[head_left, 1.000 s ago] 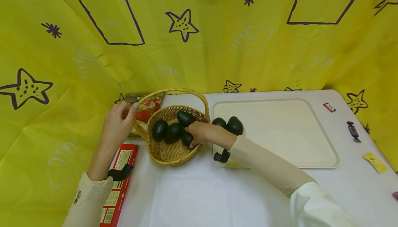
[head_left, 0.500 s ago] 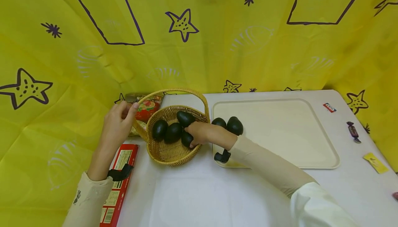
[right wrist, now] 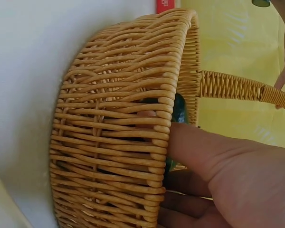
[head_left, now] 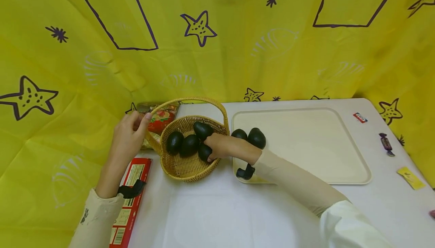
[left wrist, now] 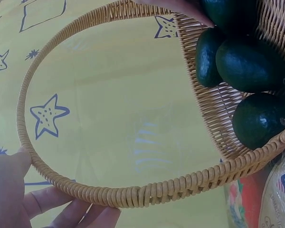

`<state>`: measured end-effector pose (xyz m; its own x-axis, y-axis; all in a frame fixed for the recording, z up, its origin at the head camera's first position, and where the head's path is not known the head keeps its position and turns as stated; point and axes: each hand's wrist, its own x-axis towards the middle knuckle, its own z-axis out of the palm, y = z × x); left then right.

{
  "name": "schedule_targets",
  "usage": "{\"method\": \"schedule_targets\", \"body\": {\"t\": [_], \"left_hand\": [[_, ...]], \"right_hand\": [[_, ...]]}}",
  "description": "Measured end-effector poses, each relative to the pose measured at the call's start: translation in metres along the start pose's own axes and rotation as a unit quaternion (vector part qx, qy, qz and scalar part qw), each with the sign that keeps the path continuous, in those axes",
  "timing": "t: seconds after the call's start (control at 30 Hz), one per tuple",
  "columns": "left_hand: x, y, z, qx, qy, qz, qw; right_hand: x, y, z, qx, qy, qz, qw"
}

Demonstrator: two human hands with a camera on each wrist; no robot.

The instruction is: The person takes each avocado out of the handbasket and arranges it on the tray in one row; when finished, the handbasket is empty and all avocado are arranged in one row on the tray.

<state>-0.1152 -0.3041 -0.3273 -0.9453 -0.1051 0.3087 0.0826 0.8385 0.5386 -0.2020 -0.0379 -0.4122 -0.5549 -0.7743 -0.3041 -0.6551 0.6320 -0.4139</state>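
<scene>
A round wicker basket (head_left: 190, 170) stands on the table with several dark green avocados (head_left: 189, 145) in it. My left hand (head_left: 129, 133) holds the left side of its arched handle (left wrist: 152, 192), thumb on one side and fingers on the other in the left wrist view. Over the right rim reaches my right hand (head_left: 220, 146), its fingers and thumb round the rightmost avocado (head_left: 204, 152) inside. The basket's woven wall (right wrist: 114, 123) hides most of that grip in the right wrist view. Two more avocados (head_left: 256, 137) lie at the left edge of a cream tray (head_left: 306, 146).
Left of the basket lies a long red box (head_left: 136, 168), partly under my left forearm. A red food packet (head_left: 161, 119) sits behind the basket. Small wrapped sweets (head_left: 386, 144) and a yellow packet (head_left: 411, 177) lie along the table's right side. A yellow patterned cloth (head_left: 231, 59) hangs behind.
My right hand and wrist have shifted very slightly to the right, fingers still at the same avocado. The left hand, basket and other avocados stay where they were.
</scene>
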Motion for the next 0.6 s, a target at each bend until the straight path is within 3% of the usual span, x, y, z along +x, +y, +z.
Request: {"method": "schedule_targets", "body": {"t": [0.33, 0.6], "left_hand": [[0.000, 0.000, 0.001, -0.002, 0.003, 0.000, 1.0000], [0.000, 0.000, 0.001, -0.003, 0.006, -0.002, 1.0000]], "right_hand": [[-0.010, 0.004, -0.006, 0.063, 0.013, 0.004, 0.998], [-0.028, 0.007, -0.012, 0.128, 0.062, -0.036, 0.989]]}}
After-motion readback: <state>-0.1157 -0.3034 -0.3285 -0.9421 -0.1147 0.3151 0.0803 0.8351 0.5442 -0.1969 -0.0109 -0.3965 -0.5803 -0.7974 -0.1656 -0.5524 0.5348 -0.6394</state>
